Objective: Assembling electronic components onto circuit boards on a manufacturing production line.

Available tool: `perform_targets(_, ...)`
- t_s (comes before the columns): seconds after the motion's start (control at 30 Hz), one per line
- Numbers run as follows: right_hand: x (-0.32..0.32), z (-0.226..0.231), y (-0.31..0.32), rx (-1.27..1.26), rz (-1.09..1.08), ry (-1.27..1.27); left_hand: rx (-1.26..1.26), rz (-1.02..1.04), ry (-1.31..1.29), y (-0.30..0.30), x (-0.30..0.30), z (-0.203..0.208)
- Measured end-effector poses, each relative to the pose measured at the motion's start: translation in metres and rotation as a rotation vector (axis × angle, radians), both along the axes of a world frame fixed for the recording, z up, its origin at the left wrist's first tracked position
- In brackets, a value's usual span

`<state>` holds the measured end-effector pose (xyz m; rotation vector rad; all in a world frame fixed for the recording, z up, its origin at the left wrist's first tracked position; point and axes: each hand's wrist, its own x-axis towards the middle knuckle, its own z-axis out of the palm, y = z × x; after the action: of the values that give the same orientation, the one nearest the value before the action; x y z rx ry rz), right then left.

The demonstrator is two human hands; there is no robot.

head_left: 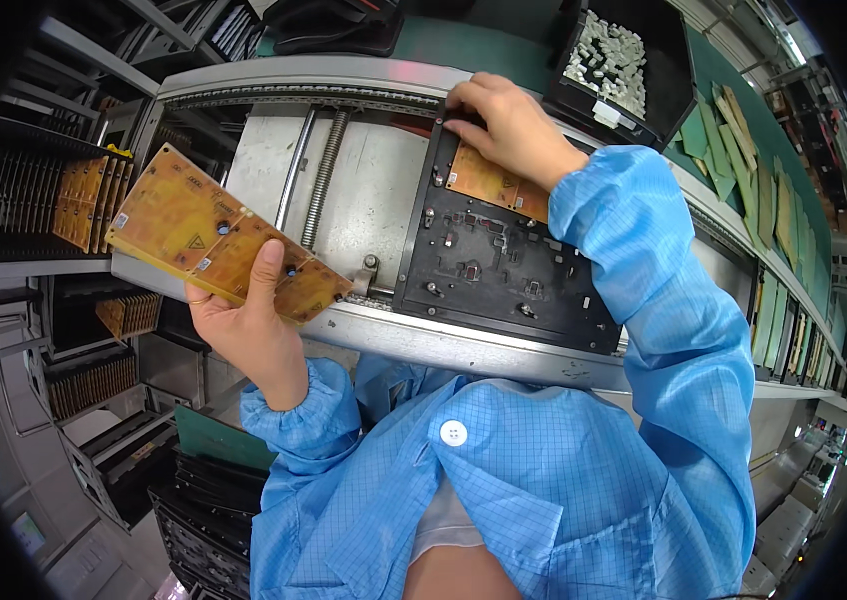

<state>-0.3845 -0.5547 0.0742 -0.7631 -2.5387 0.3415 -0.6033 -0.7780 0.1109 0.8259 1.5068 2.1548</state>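
Observation:
My left hand [248, 325] grips a few amber circuit boards [193, 225], stacked and tilted over the left side of the rails, thumb on top. A black fixture plate [503, 270] with recesses, small clips and pins lies across the rails in front of me. At its far end sits another amber circuit board [483, 178], partly covered by my right hand and sleeve. My right hand [513, 125] is at the fixture's far left corner, fingers and thumb curled together. What lies between those fingertips is hidden.
A metal rail [443, 330] runs along the near side, with a threaded rod [328, 180] crossing left of the fixture. A black bin [633, 70] of small pale parts stands at far right, beside green strips [713, 150]. Racks of upright boards [88, 205] stand left.

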Motion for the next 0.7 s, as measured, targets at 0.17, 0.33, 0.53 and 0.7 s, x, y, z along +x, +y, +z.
perform_targets(0.17, 0.004, -0.002, 0.006, -0.041, -0.183, 0.127, -0.016, 0.022, 0.003, -0.004, -0.004, 0.000)
perform_targets(0.33, 0.056, 0.043, -0.044, -0.022, -0.093, -0.089, -0.001, 0.019, -0.009, -0.009, -0.007, -0.006)
perform_targets(0.53, 0.097, 0.016, -0.103, -0.211, -0.090, -0.251, -0.026, -0.063, -0.030, 0.006, 0.005, -0.005)
perform_targets(0.7, 0.103, 0.005, -0.078, -0.299, 0.035, -0.134, -0.025, -0.094, -0.019, 0.010, 0.019, -0.002)
